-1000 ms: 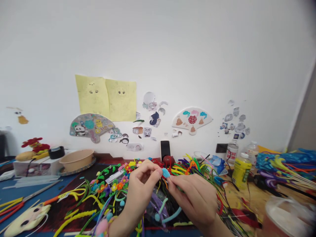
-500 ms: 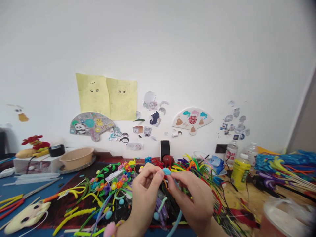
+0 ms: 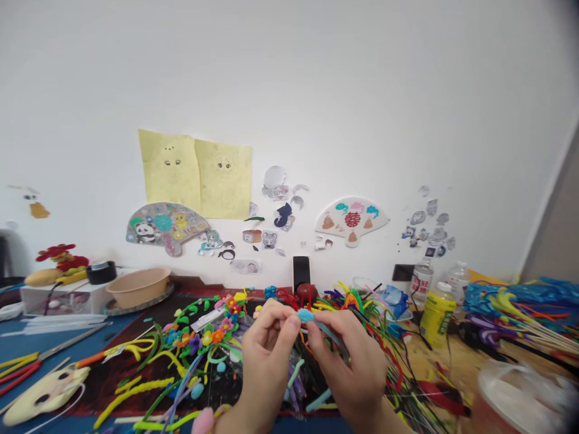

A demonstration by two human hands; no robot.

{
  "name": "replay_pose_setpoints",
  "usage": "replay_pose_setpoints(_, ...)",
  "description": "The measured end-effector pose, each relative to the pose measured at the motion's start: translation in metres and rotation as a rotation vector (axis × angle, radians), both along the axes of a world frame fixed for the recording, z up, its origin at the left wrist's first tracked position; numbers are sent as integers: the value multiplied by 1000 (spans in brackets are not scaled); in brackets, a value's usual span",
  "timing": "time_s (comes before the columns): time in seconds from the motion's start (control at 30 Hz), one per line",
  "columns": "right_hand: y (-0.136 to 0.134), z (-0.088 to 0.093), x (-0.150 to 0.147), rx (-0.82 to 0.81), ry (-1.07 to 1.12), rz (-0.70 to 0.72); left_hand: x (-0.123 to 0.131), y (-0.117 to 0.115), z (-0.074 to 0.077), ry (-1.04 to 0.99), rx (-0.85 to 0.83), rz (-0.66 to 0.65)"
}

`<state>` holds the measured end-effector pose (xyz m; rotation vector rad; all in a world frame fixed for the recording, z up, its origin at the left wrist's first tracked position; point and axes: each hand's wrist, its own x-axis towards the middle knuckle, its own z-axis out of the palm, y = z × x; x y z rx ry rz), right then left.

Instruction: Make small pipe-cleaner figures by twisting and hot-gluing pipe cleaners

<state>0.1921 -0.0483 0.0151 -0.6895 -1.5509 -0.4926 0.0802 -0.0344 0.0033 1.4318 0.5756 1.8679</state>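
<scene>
Closest to the camera, a pink pom-pom (image 3: 202,420) sits at the bottom edge of the view, and a clear plastic cup (image 3: 520,398) blurs at the lower right. Just above, the 2 bare hands are together: the left hand (image 3: 266,355) and right hand (image 3: 350,361) pinch a light-blue fuzzy pipe cleaner (image 3: 306,315) between their fingertips, holding it in the air above a heap of loose pipe cleaners (image 3: 294,386). To the left lie pipe-cleaner flowers (image 3: 217,334) in mixed colours, a cream mask (image 3: 45,395) and long-bladed scissors (image 3: 67,343) on a blue mat (image 3: 58,355). To the right, a yellow bottle (image 3: 436,319) stands on a wooden tabletop (image 3: 434,374), beside a clear water bottle (image 3: 422,280) and a bundle of blue and yellow pipe cleaners (image 3: 511,310). Farther back, a black phone (image 3: 301,272) stands upright behind a dark red ball (image 3: 306,292), and a tan bowl (image 3: 138,287) rests at the left. On the white wall (image 3: 289,78) above are 2 yellow paper sheets (image 3: 194,175), 2 decorated paper fans (image 3: 351,219) and scattered stickers (image 3: 283,217).
</scene>
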Motion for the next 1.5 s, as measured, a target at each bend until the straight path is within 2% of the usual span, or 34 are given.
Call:
replay_pose_setpoints(0.17,-1,0,3,144,-66,-27,1,-3,2,-3,8,-16)
replay_pose_setpoints(0.4,0,0,16,353,-169,-160,-1,-7,7,88,77,20)
replay_pose_setpoints(0.53,1,-3,24,408,-195,-188,-3,-9,6,152,126,-6)
replay_pose_setpoints(0.67,0,-4,27,420,-218,-205,-6,-8,6,147,145,-41)
replay_pose_setpoints(0.8,-3,0,28,427,-273,-178,-12,-5,10,179,237,33)
replay_pose_setpoints(0.93,-11,2,30,384,-335,-88,-20,-4,10,224,496,159)
replay_pose_setpoints(1.03,-17,3,32,361,-353,-58,-25,-6,8,266,692,183)
replay_pose_setpoints(1.1,-20,4,32,352,-369,-53,-27,-6,9,298,752,197)
replay_pose_setpoints(1.5,-21,7,32,341,-404,-46,-30,-4,10,327,767,232)
